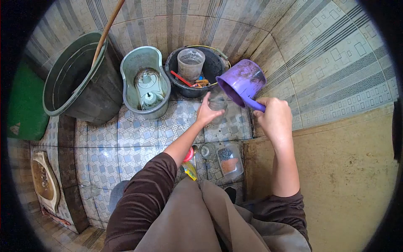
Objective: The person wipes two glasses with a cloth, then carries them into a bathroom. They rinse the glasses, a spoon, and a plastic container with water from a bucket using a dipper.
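My right hand [276, 117] is closed around the handle of a purple water dipper [247, 77], which is raised and tilted with its mouth toward the lower left. My left hand [206, 113] curves its thumb and fingers around a clear glass [218, 105], blurred and hard to make out, below and left of the dipper. Behind the left hand is a black basin [171, 67] holding a cloudy plastic container [191, 65], a red-handled item [180, 78] and small coloured things. Nearer me on the floor is another clear glass [208, 151].
A clear tub [230, 161] with a dark scourer and an orange-brown piece sits beside a yellow packet [190, 170]. Left stand a grey-green tub [125, 90] holding bottles, a large bucket [92, 103] with a wooden stick [107, 35], and a squat toilet [37, 157]. A low wall [323, 168] borders the right.
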